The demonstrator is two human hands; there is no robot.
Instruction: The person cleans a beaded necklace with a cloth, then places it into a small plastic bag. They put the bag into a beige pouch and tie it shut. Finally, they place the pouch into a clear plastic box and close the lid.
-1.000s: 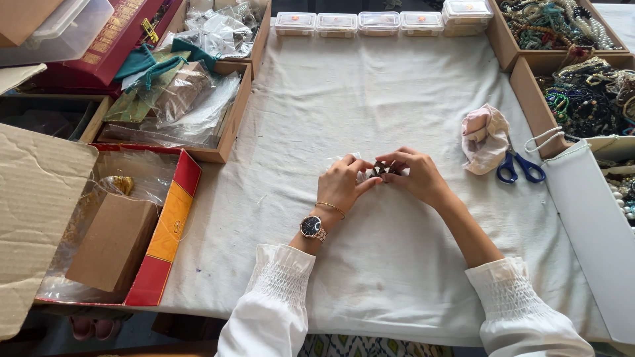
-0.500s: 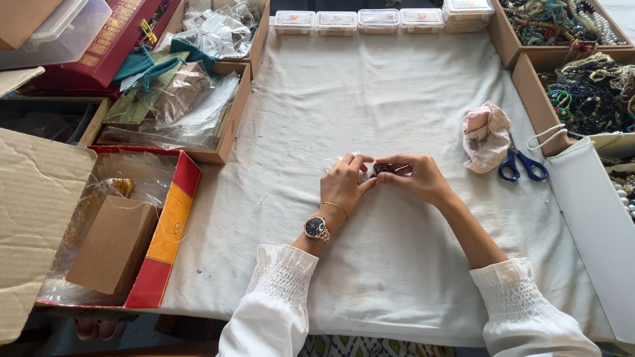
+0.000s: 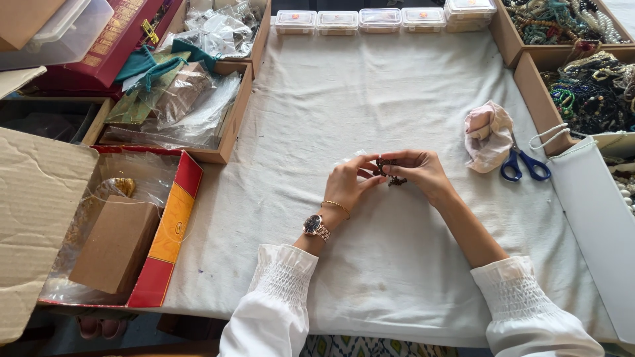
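Both hands meet mid-counter: the left hand (image 3: 349, 186) and right hand (image 3: 418, 170) pinch a small dark beaded piece (image 3: 389, 170) between their fingertips, held just above the white cloth (image 3: 370, 99). Blue scissors (image 3: 524, 165) lie near the counter's right edge.

I have one view only, from the camera on the person's head, looking steeply down and forward over the cloth-covered tabletop (image 3: 410, 106). It sits fairly near: both forearms enter from the bottom edge, and the boxes along the sides and far edge get cropped.
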